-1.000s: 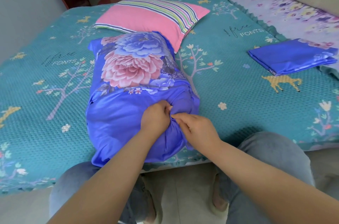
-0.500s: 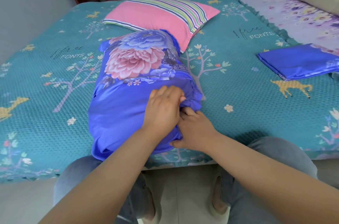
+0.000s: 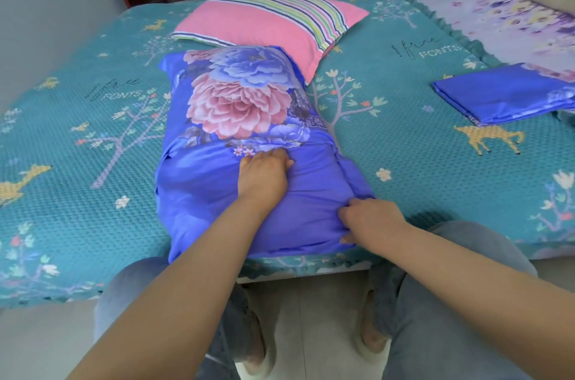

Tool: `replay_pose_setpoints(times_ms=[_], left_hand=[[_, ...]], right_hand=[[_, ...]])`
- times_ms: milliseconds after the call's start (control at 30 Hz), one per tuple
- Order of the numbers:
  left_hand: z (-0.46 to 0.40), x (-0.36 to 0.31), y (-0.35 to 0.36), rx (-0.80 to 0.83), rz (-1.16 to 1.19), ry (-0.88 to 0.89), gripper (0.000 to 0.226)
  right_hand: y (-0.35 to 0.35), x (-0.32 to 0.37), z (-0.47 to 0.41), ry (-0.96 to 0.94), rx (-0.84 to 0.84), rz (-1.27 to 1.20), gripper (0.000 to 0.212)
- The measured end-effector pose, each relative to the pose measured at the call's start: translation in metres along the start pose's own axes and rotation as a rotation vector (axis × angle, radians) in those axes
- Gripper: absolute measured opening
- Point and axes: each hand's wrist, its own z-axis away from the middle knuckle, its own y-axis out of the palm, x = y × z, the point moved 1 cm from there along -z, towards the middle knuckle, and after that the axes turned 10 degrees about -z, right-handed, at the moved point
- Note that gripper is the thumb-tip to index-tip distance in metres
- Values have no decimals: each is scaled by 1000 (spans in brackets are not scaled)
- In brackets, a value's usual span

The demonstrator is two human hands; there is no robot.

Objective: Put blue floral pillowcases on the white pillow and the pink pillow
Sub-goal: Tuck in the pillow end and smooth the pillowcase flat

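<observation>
The cased pillow [image 3: 242, 136] lies lengthwise on the bed [image 3: 404, 161], soft and slippery-looking satin that is best gripped at its open near end. The left hand [image 3: 264, 177] presses flat on top; the right hand [image 3: 370, 221] seems to pinch the near corner fabric. The pink pillow [image 3: 267, 21] and the folded pillowcase [image 3: 504, 96] wait beyond.

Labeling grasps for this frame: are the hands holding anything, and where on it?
Right hand pinches the blue floral pillowcase at its near right corner, by the opening. Left hand lies flat, pressing its top; no grip.
</observation>
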Motion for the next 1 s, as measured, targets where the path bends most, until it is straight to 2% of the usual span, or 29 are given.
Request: replay_pose_setpoints(times_ms=[67, 100, 133, 200, 233, 267, 333, 367, 400, 433, 467, 533, 600, 667, 733, 767, 833, 900, 933, 1000], left_hand=[[-3, 3, -1, -10, 10, -40, 29], [-4, 6, -2, -8, 18, -61, 30], [-5, 7, -2, -12, 31, -74, 30], [-4, 9, -5, -16, 75, -77, 28], [-3, 9, -7, -11, 115, -65, 27], [-3, 10, -8, -7, 167, -47, 25], [3, 14, -9, -11, 224, 30, 24], [6, 16, -8, -12, 216, 87, 28], [9, 19, -6, -8, 206, 143, 34], [12, 22, -3, 1, 201, 184, 42], [12, 35, -4, 4, 191, 197, 51], [17, 39, -6, -37, 158, 234, 58], [23, 39, -13, -245, 124, 192, 47], [29, 39, -28, -461, 164, 73, 42], [29, 41, -38, -534, 192, 35, 40], [29, 43, -40, -519, 160, 44, 38], [27, 49, -35, -421, 54, 30, 38], [28, 59, -17, -208, 56, -23, 46], [29, 65, -7, -114, 141, -26, 55], [29, 71, 6, -66, 341, 19, 66]], right_hand=[[-5, -19, 11, 134, 115, -55, 59], [-9, -28, 12, 184, 119, -156, 56], [-13, -34, 13, 236, 83, -317, 50], [-20, -37, 4, 276, -124, -592, 50], [-22, -33, -3, 265, -176, -724, 50], [-24, -26, -10, 259, -160, -922, 52], [-22, -9, -23, 296, 38, -1445, 60], [-22, -4, -29, 321, 72, -1608, 67], [-22, -1, -36, 307, 63, -1671, 78], [-17, 0, -40, 282, 15, -1645, 86], [-22, 11, -50, 231, -20, -1588, 81], [-27, 22, -54, 159, -95, -1586, 50], [-46, 27, -57, 47, -242, -1522, 39], [-73, 22, -61, -121, -369, -1383, 44], [-102, 7, -67, -155, -577, -1156, 49], [-111, -7, -71, -85, -689, -1048, 52], [-114, -39, -77, 175, -843, -843, 54], [-98, -60, -78, 414, -832, -666, 58], [-87, -59, -79, 428, -819, -630, 57], [-68, -34, -78, 182, -819, -616, 46]])
